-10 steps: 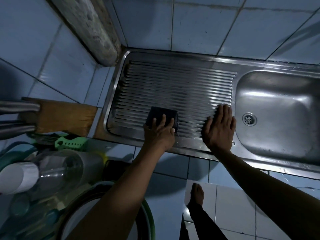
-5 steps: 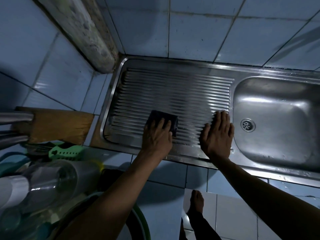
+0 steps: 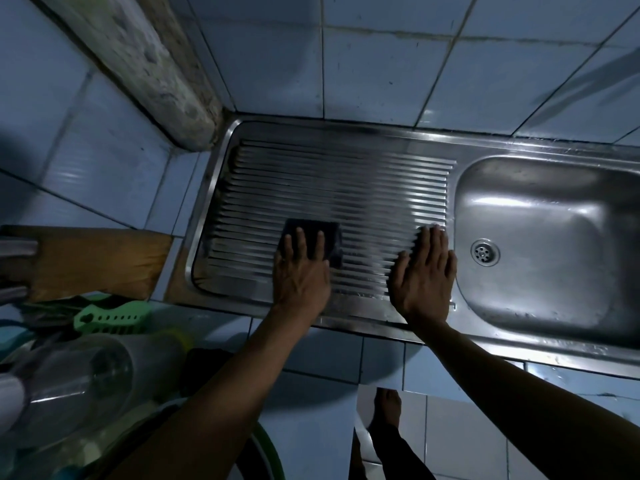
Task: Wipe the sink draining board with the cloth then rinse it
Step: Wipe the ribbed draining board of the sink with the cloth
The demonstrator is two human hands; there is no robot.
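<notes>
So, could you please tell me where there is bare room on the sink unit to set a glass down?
The draining board is bare behind the cloth and both hands, up to the tiled wall. The basin is bare too. The near strip is crowded: left hand on the cloth, right hand flat.

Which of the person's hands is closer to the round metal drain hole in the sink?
Right. The right hand lies flat on the ribbed steel draining board beside the drain hole; the left hand presses the dark cloth farther away.

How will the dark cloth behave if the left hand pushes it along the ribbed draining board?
The dark cloth lies flat, folded under the left hand, so it probably bends easily. The draining board looks shiny, perhaps wet, so it should slide, bumping slightly across ridges.
</notes>
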